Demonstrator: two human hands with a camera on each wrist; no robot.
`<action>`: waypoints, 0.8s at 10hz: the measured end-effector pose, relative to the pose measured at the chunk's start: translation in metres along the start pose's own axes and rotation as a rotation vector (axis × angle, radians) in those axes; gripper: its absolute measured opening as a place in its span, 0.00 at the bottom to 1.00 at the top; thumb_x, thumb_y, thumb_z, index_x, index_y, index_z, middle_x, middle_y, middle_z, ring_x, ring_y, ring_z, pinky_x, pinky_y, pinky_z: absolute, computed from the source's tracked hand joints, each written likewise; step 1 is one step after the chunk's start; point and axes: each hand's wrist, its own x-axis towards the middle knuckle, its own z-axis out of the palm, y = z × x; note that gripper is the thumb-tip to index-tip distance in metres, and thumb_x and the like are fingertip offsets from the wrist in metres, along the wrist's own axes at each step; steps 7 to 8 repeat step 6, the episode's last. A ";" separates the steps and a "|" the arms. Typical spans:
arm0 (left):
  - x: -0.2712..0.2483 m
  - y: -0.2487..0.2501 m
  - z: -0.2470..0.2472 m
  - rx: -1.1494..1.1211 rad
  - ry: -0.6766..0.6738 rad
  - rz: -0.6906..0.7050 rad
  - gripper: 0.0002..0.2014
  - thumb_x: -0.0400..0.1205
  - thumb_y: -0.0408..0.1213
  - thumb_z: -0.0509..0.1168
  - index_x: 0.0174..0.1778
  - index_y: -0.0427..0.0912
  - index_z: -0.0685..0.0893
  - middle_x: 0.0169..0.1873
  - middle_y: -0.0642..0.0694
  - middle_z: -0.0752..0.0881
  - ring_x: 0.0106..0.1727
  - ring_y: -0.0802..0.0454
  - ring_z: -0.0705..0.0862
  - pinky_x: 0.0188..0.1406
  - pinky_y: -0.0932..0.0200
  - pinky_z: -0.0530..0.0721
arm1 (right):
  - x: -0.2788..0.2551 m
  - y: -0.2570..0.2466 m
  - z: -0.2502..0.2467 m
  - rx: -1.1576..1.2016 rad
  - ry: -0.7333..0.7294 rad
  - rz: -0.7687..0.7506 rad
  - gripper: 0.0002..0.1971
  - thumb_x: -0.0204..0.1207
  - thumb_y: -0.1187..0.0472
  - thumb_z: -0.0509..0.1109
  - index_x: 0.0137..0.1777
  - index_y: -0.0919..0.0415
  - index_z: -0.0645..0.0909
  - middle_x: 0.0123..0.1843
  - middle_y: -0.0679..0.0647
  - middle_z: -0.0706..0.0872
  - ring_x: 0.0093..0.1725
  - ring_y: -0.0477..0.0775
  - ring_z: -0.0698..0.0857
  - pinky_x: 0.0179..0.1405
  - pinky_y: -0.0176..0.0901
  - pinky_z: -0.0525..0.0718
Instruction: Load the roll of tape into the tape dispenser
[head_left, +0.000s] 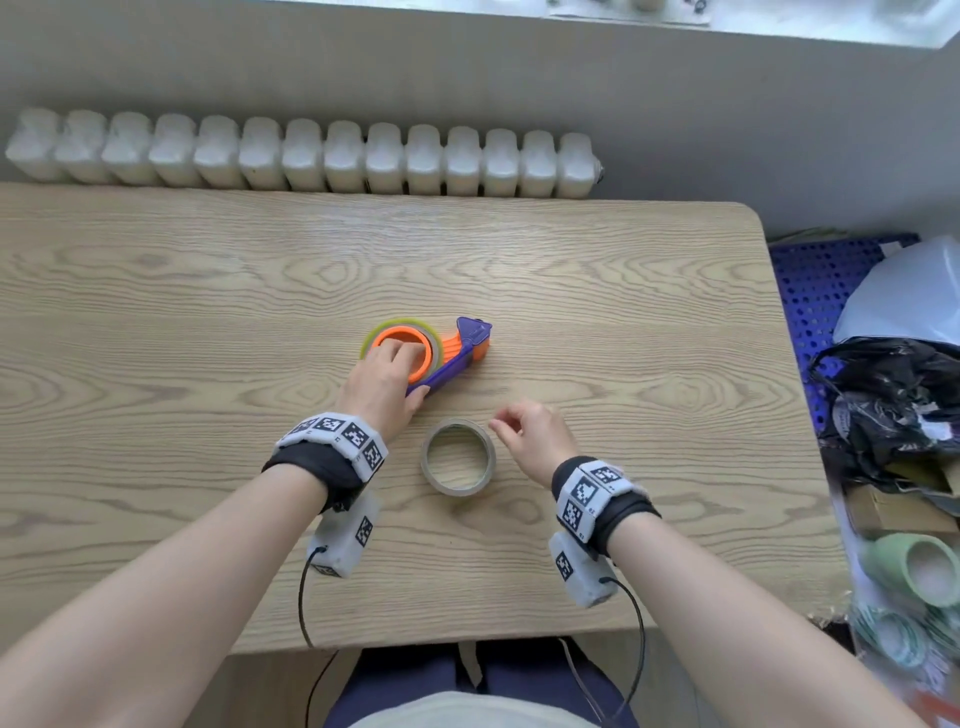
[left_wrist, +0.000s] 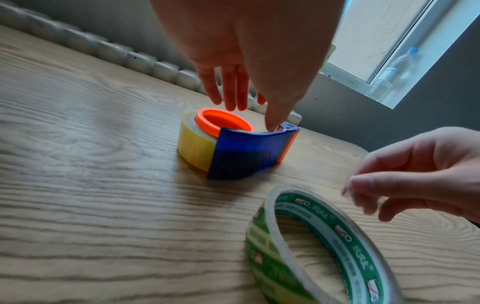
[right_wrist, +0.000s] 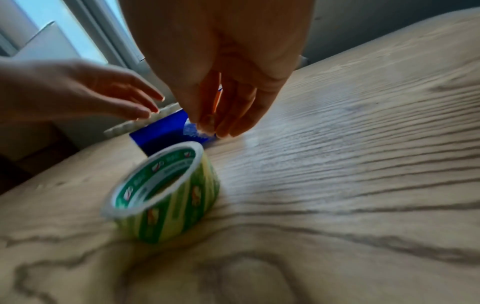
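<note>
The tape dispenser (head_left: 460, 358) (left_wrist: 246, 152) (right_wrist: 161, 135) lies on its side mid-table, with a purple-blue handle and an orange hub. A yellowish tape roll (head_left: 387, 325) (left_wrist: 194, 146) sits around the hub. My left hand (head_left: 410, 371) (left_wrist: 253, 118) is over it with straight fingers above the hub and the thumb tip on the handle's top edge. A second roll with a green printed core (head_left: 460, 490) (left_wrist: 337, 236) (right_wrist: 166, 205) lies flat nearer me. My right hand (head_left: 496, 426) (left_wrist: 353, 189) (right_wrist: 207, 129) hovers just right of it, apparently pinching a small translucent scrap.
A white radiator (head_left: 311, 156) runs behind the wooden table (head_left: 156, 312). Off the table's right edge are a blue perforated crate (head_left: 826, 291), a black bag (head_left: 893, 405) and a green cup (head_left: 914, 566). A plastic bottle (left_wrist: 394, 76) stands on the windowsill.
</note>
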 end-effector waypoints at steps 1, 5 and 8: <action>-0.013 0.002 0.002 -0.017 0.038 0.002 0.19 0.76 0.34 0.68 0.64 0.37 0.80 0.57 0.36 0.82 0.60 0.36 0.80 0.52 0.42 0.80 | -0.012 -0.001 0.010 -0.189 0.054 -0.127 0.09 0.76 0.56 0.68 0.47 0.61 0.85 0.47 0.59 0.86 0.47 0.61 0.85 0.40 0.48 0.81; -0.059 0.004 0.018 -0.060 -0.042 0.055 0.13 0.77 0.28 0.64 0.57 0.35 0.85 0.53 0.35 0.83 0.56 0.36 0.82 0.47 0.43 0.83 | -0.035 0.017 0.027 -0.483 0.133 -0.449 0.04 0.69 0.58 0.73 0.38 0.59 0.87 0.33 0.54 0.83 0.30 0.55 0.82 0.17 0.37 0.74; -0.059 0.002 0.018 -0.070 -0.063 0.037 0.13 0.78 0.29 0.63 0.58 0.36 0.84 0.55 0.35 0.83 0.58 0.36 0.81 0.51 0.41 0.82 | -0.041 0.020 0.026 -0.476 0.102 -0.437 0.17 0.75 0.49 0.59 0.49 0.55 0.87 0.39 0.52 0.86 0.33 0.53 0.85 0.22 0.39 0.79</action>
